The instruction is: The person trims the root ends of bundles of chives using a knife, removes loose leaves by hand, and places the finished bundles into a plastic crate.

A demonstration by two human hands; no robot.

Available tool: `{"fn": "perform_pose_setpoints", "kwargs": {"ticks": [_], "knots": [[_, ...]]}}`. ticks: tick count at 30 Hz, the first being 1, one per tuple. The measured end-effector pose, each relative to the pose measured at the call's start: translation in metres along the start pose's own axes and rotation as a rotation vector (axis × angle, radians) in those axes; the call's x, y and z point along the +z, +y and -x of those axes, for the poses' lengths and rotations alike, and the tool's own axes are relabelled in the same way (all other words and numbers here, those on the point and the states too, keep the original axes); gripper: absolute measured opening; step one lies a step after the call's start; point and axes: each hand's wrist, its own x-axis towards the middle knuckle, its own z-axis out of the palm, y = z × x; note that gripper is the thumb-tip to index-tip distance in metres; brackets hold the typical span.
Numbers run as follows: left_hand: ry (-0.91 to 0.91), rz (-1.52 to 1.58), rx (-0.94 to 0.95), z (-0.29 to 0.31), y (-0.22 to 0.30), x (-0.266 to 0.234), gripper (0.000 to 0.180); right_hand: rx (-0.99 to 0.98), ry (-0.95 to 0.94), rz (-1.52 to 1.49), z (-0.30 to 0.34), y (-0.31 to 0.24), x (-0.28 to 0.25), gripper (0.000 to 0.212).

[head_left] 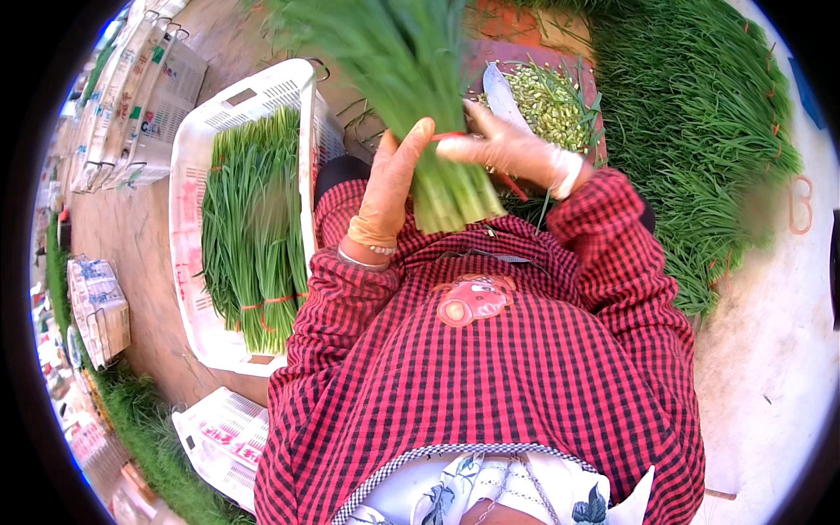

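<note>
In front of my chest is a thick bunch of garlic chives [455,188], cut stem ends toward me and leaves fanning away, blurred by motion. My left hand [394,179], in a thin clear glove, grips the left side of the stems. Also gloved, my right hand [516,153] clasps the right side, its thumb against a red tie [451,136] that crosses the bunch. Another red strip [514,185] hangs below my right hand. Some fingers of both hands are hidden behind the stems.
At my left stands a white plastic crate [188,262] holding tied chive bunches [254,219]. Beyond my right hand, a broad blade [506,98] lies by cut stem bits [551,105]. A large chive pile [691,131] lies right. Stacked crates [144,105] stand far left.
</note>
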Motion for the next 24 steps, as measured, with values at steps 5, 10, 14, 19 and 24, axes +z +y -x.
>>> {"fn": "perform_pose_setpoints", "kwargs": {"ticks": [5,10,14,19,24], "knots": [[-0.006,0.012,-0.215,0.003,-0.011,-0.018,0.061,0.14,-0.023,-0.82,0.019,0.018,0.025,0.059],[0.03,0.169,-0.442,-0.001,-0.055,-0.056,0.059,0.243,0.091,-1.087,0.048,0.026,0.03,0.046],[-0.222,0.424,-0.463,0.005,-0.061,-0.038,0.058,0.162,-0.001,-1.073,0.052,-0.003,0.023,0.052],[-0.38,0.799,-0.467,-0.022,-0.038,-0.019,0.063,0.2,-0.079,-0.931,0.054,-0.02,0.028,0.062],[-0.233,0.822,-0.285,-0.02,-0.023,-0.015,0.054,0.007,0.219,0.059,0.043,-0.028,0.019,0.061]]}}
